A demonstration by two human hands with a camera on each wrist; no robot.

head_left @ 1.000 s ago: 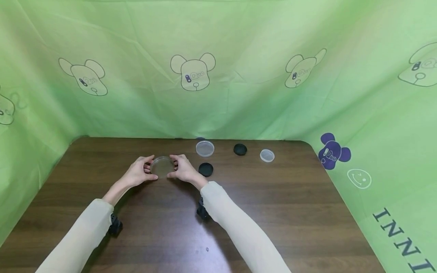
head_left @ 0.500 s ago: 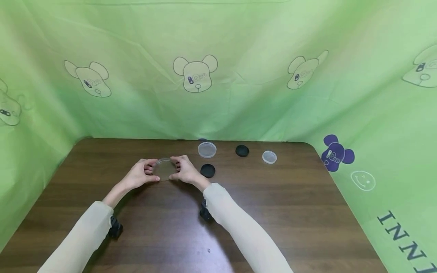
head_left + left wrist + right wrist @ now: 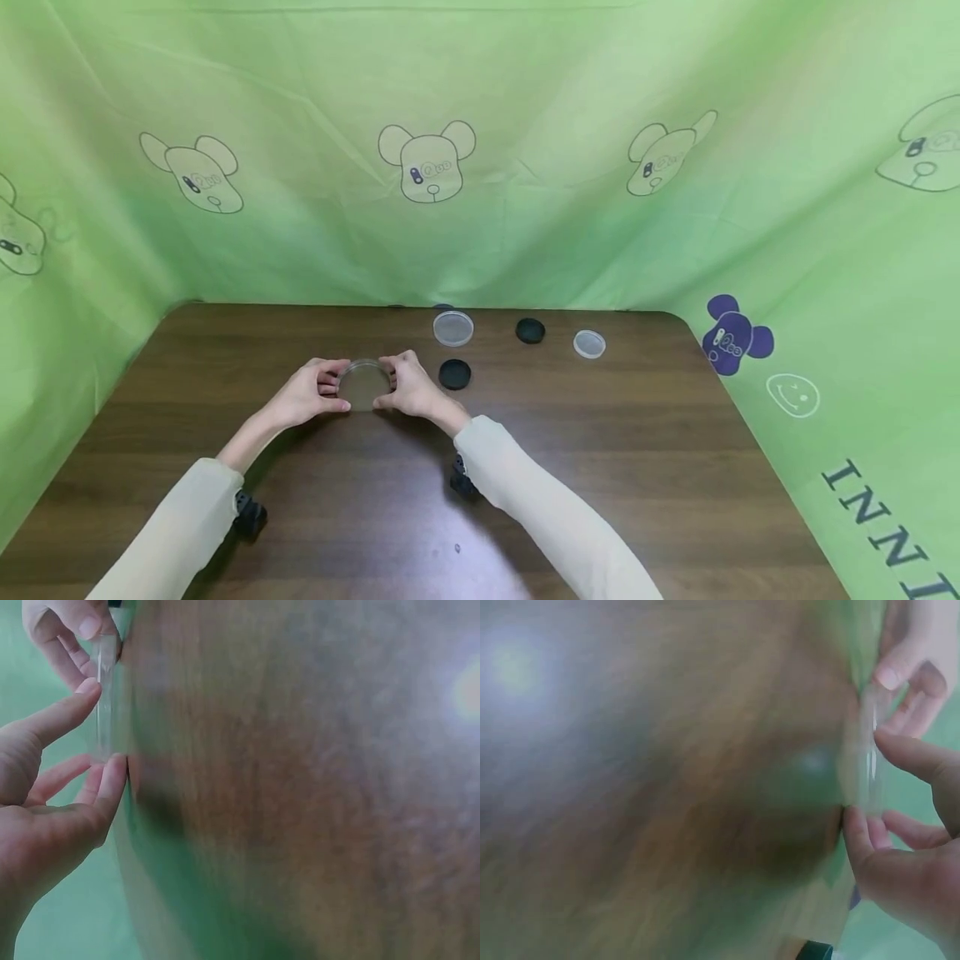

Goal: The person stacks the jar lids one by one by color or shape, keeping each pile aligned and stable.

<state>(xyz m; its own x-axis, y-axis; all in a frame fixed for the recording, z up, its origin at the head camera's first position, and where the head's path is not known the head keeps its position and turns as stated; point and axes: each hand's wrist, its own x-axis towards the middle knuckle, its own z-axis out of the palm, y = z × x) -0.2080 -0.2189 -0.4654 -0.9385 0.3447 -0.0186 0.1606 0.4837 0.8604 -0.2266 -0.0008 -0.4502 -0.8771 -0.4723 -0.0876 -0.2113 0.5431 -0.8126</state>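
A clear round petri dish (image 3: 365, 388) is between my two hands on the left part of the table. My left hand (image 3: 306, 395) grips its left side with thumb and fingers, and my right hand (image 3: 415, 388) grips its right side the same way. Edge-on in the left wrist view, the dish (image 3: 105, 712) looks shallow, with the thumb on the near side of its rim. The right wrist view also has the dish (image 3: 870, 765) pinched at the rim by both hands. Whether it touches the tabletop I cannot tell.
Close to my right hand lies a black round disc (image 3: 454, 374). Farther back are a large clear round dish (image 3: 453, 328), another black disc (image 3: 530, 331) and a smaller clear dish (image 3: 589, 344). A green printed cloth (image 3: 300, 250) hangs behind the brown wooden table (image 3: 630, 467).
Over the last half second both hands and the petri dish have shifted a little toward me. The grip looks the same, and the other round pieces have stayed in place.
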